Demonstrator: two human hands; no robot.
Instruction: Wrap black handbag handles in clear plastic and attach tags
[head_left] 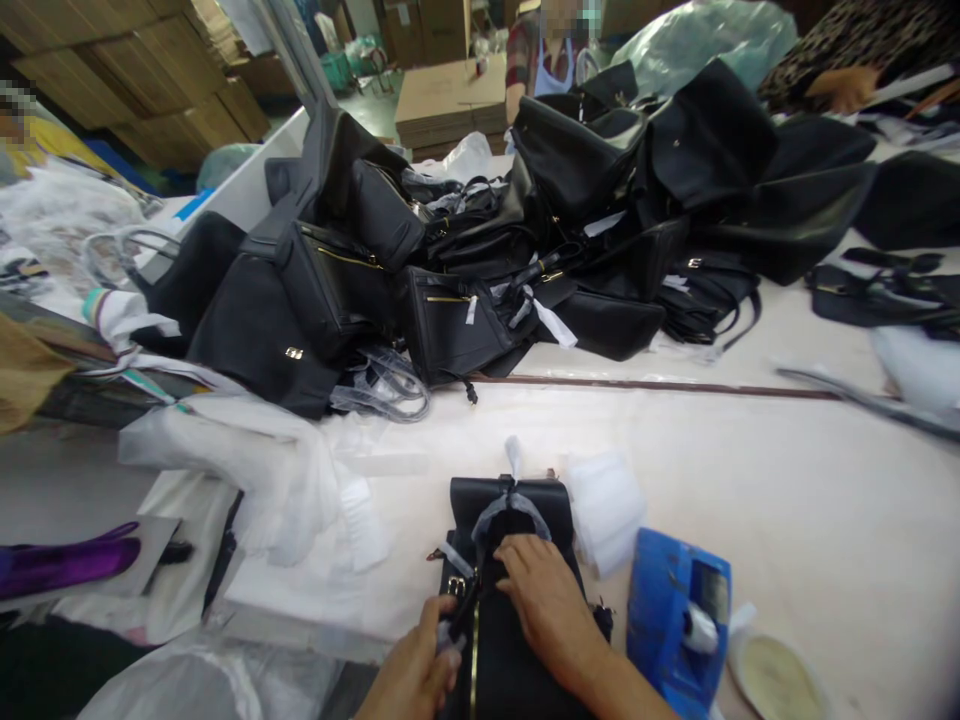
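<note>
The person's left hand (427, 655) pinches a thin black strap (466, 606) on a smooth black bag (514, 685), while the right hand (551, 608) lies palm-down, fingers loosely extended, across it.

2 hands (544, 605) touch a black bag (499, 650), with a blue tape dispenser (661, 610) near it.

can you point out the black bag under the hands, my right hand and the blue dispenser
black bag (508, 657): head view, front, just right of the gold zipper
right hand (544, 602): head view, back of the hand
blue dispenser (661, 612): head view, blue body, left of the white roll
</note>
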